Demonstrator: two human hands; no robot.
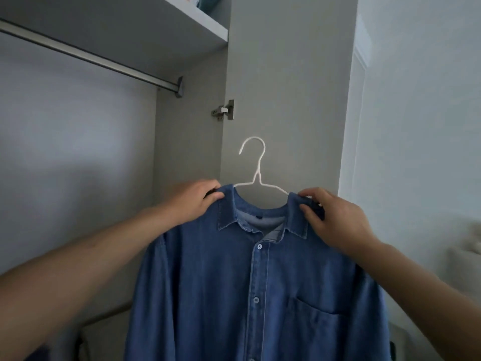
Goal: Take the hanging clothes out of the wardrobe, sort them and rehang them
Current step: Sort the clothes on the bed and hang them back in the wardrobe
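Before one rail (pixel 91 57), two hands (pixel 194 201) (pixel 335 222) grip one denim shirt (pixel 234 295), one hanger (pixel 256 165)

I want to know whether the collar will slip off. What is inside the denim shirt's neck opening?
Inside the denim shirt is a white wire hanger; only its hook and upper arms show. The shoulder ends are covered by fabric, gripped by the left hand and right hand.

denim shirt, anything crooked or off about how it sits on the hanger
Nothing stands out. The denim shirt sits evenly on the white hanger, collar level; left hand and right hand grip its shoulders.
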